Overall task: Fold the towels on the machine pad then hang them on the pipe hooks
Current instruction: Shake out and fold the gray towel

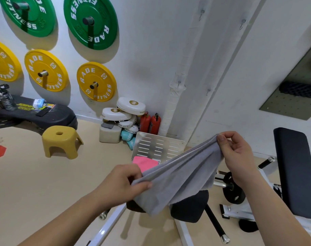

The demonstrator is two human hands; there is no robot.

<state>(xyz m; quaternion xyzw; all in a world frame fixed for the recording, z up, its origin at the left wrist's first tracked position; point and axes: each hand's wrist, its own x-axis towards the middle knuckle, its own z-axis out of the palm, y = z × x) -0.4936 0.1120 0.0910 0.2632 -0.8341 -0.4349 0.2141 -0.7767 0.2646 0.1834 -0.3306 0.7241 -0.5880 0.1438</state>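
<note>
- Head view: your left hand [126, 183] pinches the grey towel [177, 178] at 6 o'clock. Your right hand [238, 157] pinches its other end at 4 o'clock, above the black pad [190, 208].
- Folding looks half done. The pipe hooks [201, 14] at 1 o'clock are bare, and a pink towel [145, 163] lies unfolded at 6 o'clock.
- The weight plates [90, 20] at 11 o'clock read "RADE FITNESS".

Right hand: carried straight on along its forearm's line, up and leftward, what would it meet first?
Apart from the grey towel the right hand pinches, probably the wrapped white pipe, near a hook. Nothing shows between, though depth is unclear.
</note>
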